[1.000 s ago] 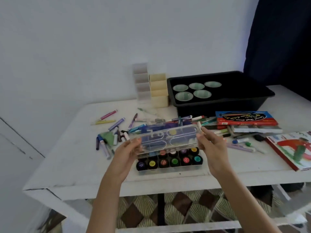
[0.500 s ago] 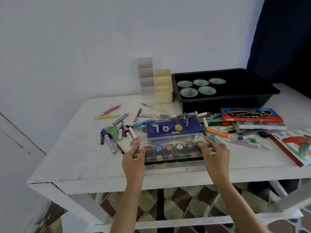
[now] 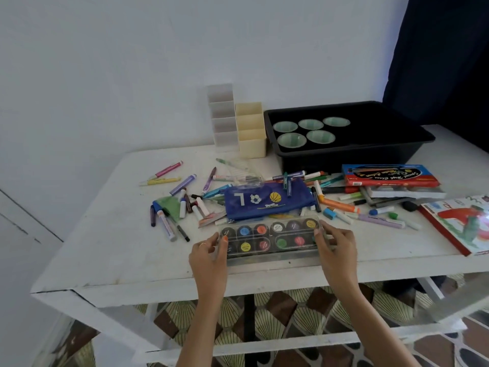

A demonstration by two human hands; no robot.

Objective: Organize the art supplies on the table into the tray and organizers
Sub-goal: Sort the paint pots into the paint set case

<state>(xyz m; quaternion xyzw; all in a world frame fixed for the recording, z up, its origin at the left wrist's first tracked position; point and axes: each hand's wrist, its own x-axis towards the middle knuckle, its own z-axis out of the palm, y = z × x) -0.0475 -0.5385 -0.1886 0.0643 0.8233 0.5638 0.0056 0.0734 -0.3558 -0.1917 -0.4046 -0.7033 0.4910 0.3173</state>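
Plainly, in the head view, the clear paint case [image 3: 270, 241] lay flat near the front of the tabletop [image 3: 119, 247], just before a blue pouch [image 3: 264, 205]; the left hand [image 3: 209, 251] and right hand [image 3: 337, 247] each pinched one short end. It looked rigid, light and smooth, likely slippery, so gripping both ends low seemed safest

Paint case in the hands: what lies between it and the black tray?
In the head view, the blue pouch lies right behind the paint case, then loose markers scatter up to the black tray's front wall. No bare stretch.
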